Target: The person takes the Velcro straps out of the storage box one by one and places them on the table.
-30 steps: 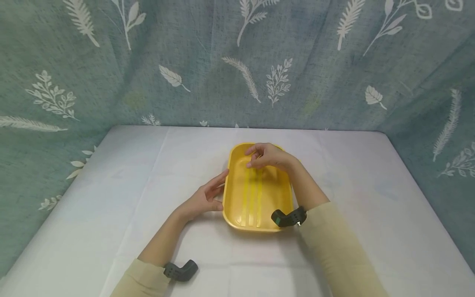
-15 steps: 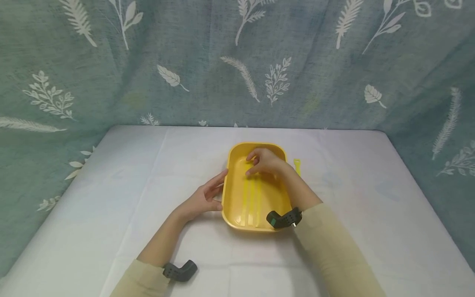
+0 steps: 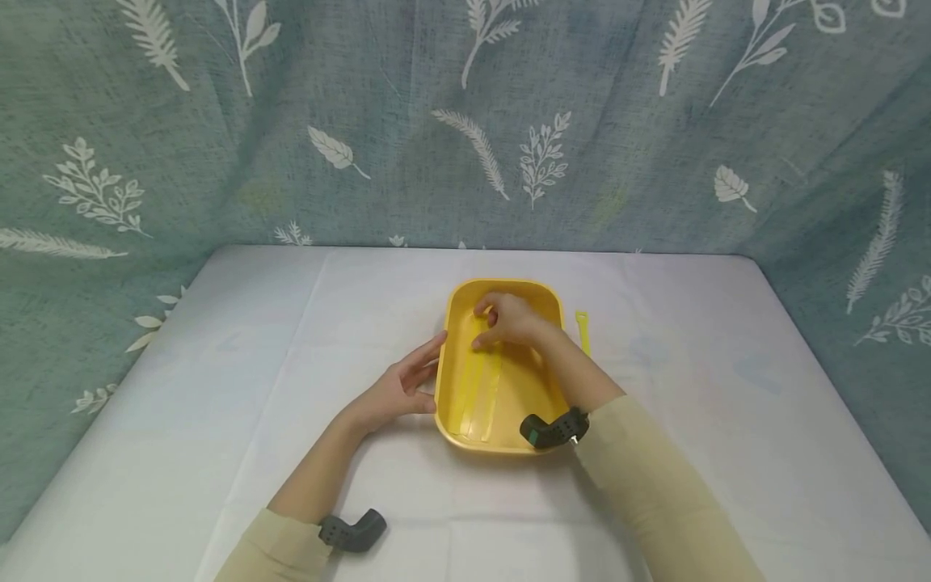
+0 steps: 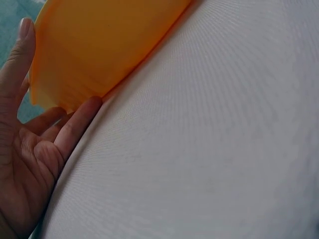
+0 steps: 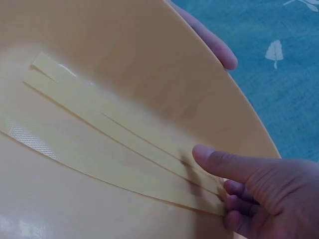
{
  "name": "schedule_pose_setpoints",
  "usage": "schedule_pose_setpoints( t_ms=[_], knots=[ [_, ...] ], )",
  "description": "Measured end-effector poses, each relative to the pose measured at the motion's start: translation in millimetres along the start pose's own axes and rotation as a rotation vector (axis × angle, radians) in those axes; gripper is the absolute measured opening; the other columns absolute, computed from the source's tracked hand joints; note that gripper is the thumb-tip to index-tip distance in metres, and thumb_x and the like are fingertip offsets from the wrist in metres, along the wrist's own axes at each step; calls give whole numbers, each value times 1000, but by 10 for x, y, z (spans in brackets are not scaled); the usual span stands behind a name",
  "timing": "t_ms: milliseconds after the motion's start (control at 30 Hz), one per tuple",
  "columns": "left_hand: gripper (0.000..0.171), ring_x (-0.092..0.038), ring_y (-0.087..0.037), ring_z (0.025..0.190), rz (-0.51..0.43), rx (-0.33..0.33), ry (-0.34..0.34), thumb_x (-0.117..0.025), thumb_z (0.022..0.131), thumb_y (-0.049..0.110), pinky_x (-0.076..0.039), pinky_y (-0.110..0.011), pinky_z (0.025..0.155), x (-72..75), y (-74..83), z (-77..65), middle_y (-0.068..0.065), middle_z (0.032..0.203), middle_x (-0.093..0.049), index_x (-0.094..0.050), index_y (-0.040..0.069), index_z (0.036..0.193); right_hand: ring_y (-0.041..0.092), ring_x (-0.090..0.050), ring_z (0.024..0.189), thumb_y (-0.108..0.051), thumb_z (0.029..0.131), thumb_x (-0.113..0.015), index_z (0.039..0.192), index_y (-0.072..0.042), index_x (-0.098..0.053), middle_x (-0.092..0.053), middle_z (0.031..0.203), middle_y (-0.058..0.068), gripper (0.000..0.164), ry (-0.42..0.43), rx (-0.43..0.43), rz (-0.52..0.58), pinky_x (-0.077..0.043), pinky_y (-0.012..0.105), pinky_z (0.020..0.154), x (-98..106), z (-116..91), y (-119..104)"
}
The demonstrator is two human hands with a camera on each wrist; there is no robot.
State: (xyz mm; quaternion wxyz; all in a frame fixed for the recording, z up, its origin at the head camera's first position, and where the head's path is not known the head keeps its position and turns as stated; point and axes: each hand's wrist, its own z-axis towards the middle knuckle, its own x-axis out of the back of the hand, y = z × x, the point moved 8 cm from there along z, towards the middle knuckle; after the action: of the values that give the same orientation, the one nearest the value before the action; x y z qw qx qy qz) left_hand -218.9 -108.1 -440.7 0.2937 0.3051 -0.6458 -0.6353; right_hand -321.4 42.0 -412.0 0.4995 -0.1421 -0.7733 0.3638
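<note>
A yellow rectangular tray [image 3: 534,380] with rounded corners stands on the white-covered table. Several flat yellow straps [image 3: 473,388] lie lengthwise inside it; in the right wrist view, one strap [image 5: 89,167] has a ribbed patch. My right hand [image 3: 512,319] reaches into the tray's far part, its bent fingers touching the strap ends. The right wrist view shows the thumb apart from the fingers, over the straps, with a shadow beneath it. My left hand [image 3: 403,384] rests its spread thumb and fingers against the tray's left side, as the left wrist view also shows.
One more yellow strap [image 3: 583,327] with a slotted head lies on the table right of the tray, partly hidden by my right forearm. A green leaf-patterned cloth [image 3: 407,137] hangs beyond the table [image 3: 691,364]. Dark camera mounts [image 3: 355,531] sit on both wrists.
My right hand has come left and slightly nearer, and the straps in the tray have shifted left with it. The strap outside has come into fuller view. My left hand has stayed put.
</note>
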Motion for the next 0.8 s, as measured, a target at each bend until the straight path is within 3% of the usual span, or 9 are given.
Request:
schedule_pose_setpoints(
  t_ms=[200, 467, 800],
  knots=[
    [97, -21, -29, 143, 17, -2, -3, -77, 78, 31, -46, -35, 99, -7, 14, 9, -4, 157, -18, -15, 26, 153, 19, -49, 79, -30, 70, -85, 125, -5, -53, -54, 90, 7, 69, 34, -1, -74, -41, 24, 67, 4, 21, 13],
    [97, -20, -29, 143, 16, -2, -2, -78, 78, 28, -46, -35, 99, 0, 7, 15, -5, 157, -18, -15, 25, 153, 20, -54, 89, -38, 68, -85, 123, -7, -56, -59, 97, 7, 69, 43, 24, -196, -47, 29, 78, -19, 33, -18],
    [95, -22, -28, 143, 10, 10, 7, -78, 78, 28, -44, -36, 100, 15, -27, 11, -4, 157, -19, -18, 29, 152, 16, -54, 84, -38, 70, -83, 114, -11, -63, -60, 92, 3, 56, 0, 44, -232, -46, 26, 72, -71, 69, -52]
  ],
)
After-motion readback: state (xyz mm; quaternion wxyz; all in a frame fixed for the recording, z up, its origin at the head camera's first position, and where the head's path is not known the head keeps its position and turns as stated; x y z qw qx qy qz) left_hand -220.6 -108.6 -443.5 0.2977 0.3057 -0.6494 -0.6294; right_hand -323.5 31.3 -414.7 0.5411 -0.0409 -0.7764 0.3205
